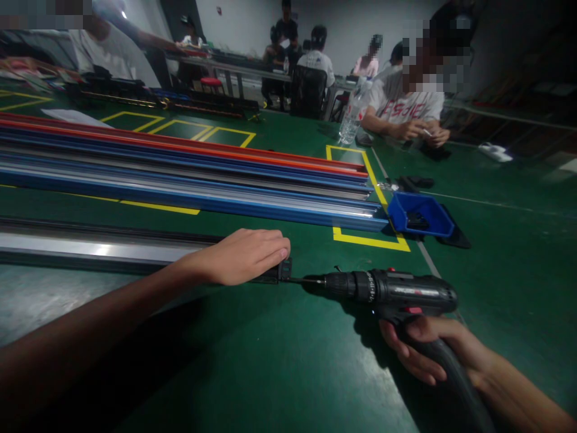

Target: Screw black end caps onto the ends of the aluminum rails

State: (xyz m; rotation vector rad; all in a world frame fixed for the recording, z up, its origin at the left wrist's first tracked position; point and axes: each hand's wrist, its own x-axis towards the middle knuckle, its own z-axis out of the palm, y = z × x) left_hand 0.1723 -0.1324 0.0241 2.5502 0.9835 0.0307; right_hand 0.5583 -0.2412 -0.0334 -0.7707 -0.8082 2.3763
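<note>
My right hand (433,349) is wrapped round the handle of a black cordless drill (383,288), which lies level and points left. Its long bit (304,281) reaches the black end cap (285,270) of a metal profile (112,245). Over that end of the profile lies my left hand (247,255), fingers curled over the top and closed on it. The profile is silver with dark edges and runs off to the left. Just above the drill's chuck, a small dark screw (338,268) is on the green table. How far the bit enters the cap is hidden.
Several long blue profiles (225,192) and a red one (225,146) lie across the green table (279,361). A blue bin (419,215) with dark parts stands at their right ends. Beyond are a water bottle (352,114) and a person (410,108) handling something small.
</note>
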